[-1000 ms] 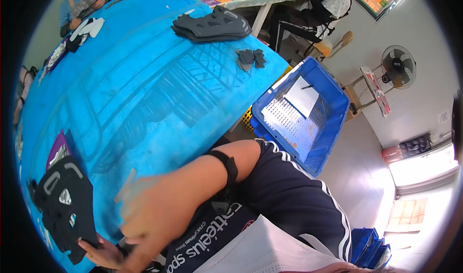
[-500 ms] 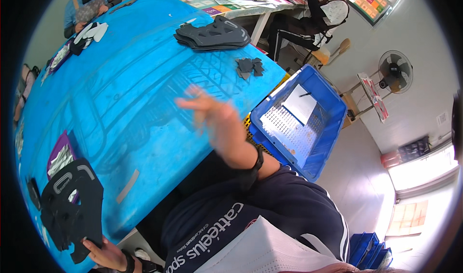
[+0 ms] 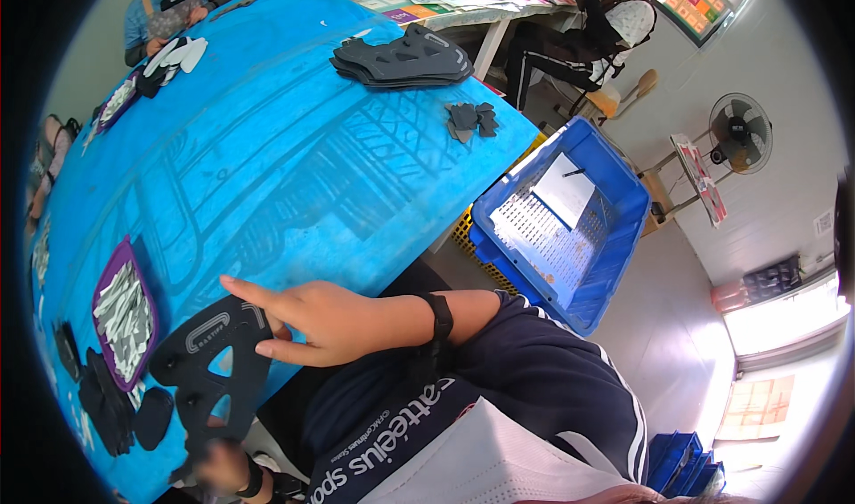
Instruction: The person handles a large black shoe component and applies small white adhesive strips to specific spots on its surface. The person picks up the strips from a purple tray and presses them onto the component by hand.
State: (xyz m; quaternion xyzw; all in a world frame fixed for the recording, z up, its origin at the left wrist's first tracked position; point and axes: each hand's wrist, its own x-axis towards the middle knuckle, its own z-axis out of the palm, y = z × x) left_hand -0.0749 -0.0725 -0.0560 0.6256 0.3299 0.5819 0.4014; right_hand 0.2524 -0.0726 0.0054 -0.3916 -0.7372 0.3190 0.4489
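A flat dark grey panel (image 3: 194,361) with cut-out openings and light grey curved marks is tilted over the table's near edge. My left hand (image 3: 223,468), smeared by blur, grips its lower end. Over the panel's upper right corner is my right hand (image 3: 307,321), index finger and thumb stretched apart; its other fingers are partly hidden, and whether they touch the panel I cannot tell. Beside the panel lies a purple tray (image 3: 153,321) heaped with pale strips (image 3: 123,317). Dark oval pieces (image 3: 154,418) and a pile of longer dark pieces (image 3: 105,406) lie left of the panel.
A stack of dark panels (image 3: 405,61) and dark scraps (image 3: 470,121) sit on the blue table (image 3: 267,157). Right of it stands a blue crate (image 3: 623,237) holding paper and a pen. Other people (image 3: 169,19) sit around; a fan (image 3: 741,133) stands behind.
My right hand has swung left and down to the panel. The panel has moved right, toward me, uncovering the purple tray and dark pieces. A pale strip on the table is now out of sight.
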